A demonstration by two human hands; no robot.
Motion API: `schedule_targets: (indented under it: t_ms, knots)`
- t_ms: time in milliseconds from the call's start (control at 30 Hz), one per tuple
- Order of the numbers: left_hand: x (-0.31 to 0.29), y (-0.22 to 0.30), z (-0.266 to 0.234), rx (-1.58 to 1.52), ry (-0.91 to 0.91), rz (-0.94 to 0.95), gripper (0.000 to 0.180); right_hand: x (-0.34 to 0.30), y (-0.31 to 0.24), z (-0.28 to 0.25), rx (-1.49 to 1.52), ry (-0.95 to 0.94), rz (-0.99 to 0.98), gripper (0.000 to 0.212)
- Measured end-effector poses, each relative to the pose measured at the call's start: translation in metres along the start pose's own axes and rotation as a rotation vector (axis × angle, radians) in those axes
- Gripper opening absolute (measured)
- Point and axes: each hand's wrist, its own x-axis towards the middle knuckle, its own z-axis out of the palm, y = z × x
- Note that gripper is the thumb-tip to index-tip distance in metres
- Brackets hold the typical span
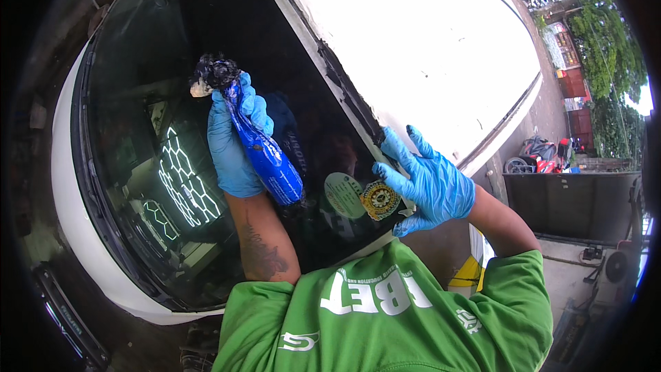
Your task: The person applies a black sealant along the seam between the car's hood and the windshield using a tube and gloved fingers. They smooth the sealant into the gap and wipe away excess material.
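My left hand (233, 145), in a light blue glove, is closed around a crumpled blue foil sealant pack (272, 169). Black, sticky-looking sealant (219, 72) and a pale bit show at the pack's upper end, above the fingers. The pack slants over the dark windshield (131, 89) of a white vehicle. Fingers spread and black at the tips, my gloved right hand (437, 189) is at the glass's right edge; whether it touches there I cannot tell. A black, uneven strip (344, 86) runs along the seam between windshield and white roof (427, 34).
Two round stickers, a pale one (343, 195) and a yellow one (380, 200), sit on the glass beside my right hand. Far right are a dark low wall (571, 207), a red motorcycle (540, 155) and an outdoor fan unit (618, 266). Hexagonal lights reflect in the windshield.
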Motion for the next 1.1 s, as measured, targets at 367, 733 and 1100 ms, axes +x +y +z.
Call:
schedule_targets:
  t_ms: [367, 733, 1100]
  knots:
    - [-0.002, 0.0, 0.001, -0.023, 0.027, 0.012, 0.047, -0.031, -0.02, 0.002, 0.09, -0.06, 0.069, 0.105]
    - [-0.001, 0.002, 0.001, -0.026, 0.019, 0.014, 0.047, 0.014, 0.001, -0.01, -0.037, -0.038, 0.072, 0.1]
    - [-0.002, 0.002, 0.0, -0.041, -0.002, 0.021, 0.047, -0.021, -0.02, 0.0, -0.016, -0.149, 0.07, 0.1]
